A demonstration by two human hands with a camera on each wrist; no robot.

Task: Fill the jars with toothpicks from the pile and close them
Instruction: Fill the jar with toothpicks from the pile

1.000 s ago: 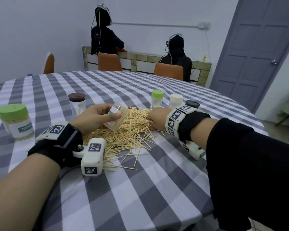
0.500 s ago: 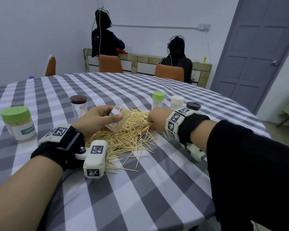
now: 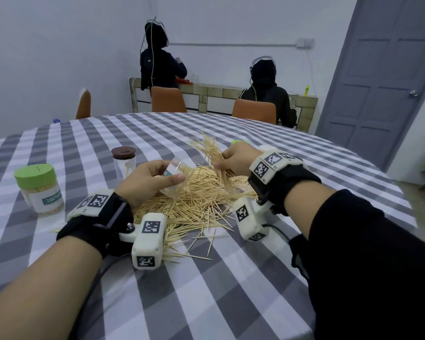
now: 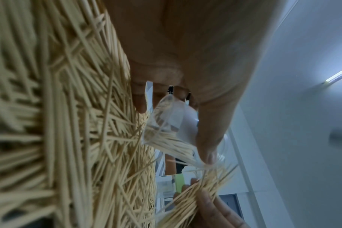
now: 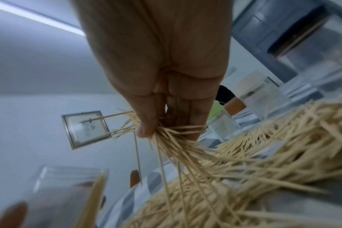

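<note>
Right now, head view: the left hand [image 3: 146,179] wraps its fingers and thumb round a small clear plastic jar [image 3: 176,174], tipped on its side with the mouth turned toward the right hand, probably so sticks can slide in lengthwise.
Head view, right hand: the right hand [image 3: 236,159] pinches a splayed bundle of pale wooden toothpicks [image 3: 212,153], lifted just beyond and to the right of the jar's mouth; the bundle's lower ends trail down toward the heap.
Head view, pile: the loose pile of toothpicks [image 3: 194,204] lies on the grey-and-white checked tablecloth [image 3: 231,290] directly under both grips, so spilled sticks would fall back on it.
Head view, other jars: a brown-lidded clear jar [image 3: 123,159] stands just beyond the left hand; a full green-lidded jar [image 3: 41,188] stands well to the left of it.
Left wrist view: the thumb lies along the clear jar [image 4: 170,123]; toothpicks stick out of its mouth, so it looks partly filled. The right hand's bundle [image 4: 195,192] is just past the mouth, close to it.
Right wrist view: thumb and fingers clamp the bundle [image 5: 166,138] near its middle, with its ends fanning out loose. The jar [image 5: 68,182] sits blurred below and left of the grip.
Judgement: the jar is mid-fill and its lid not yet on.
</note>
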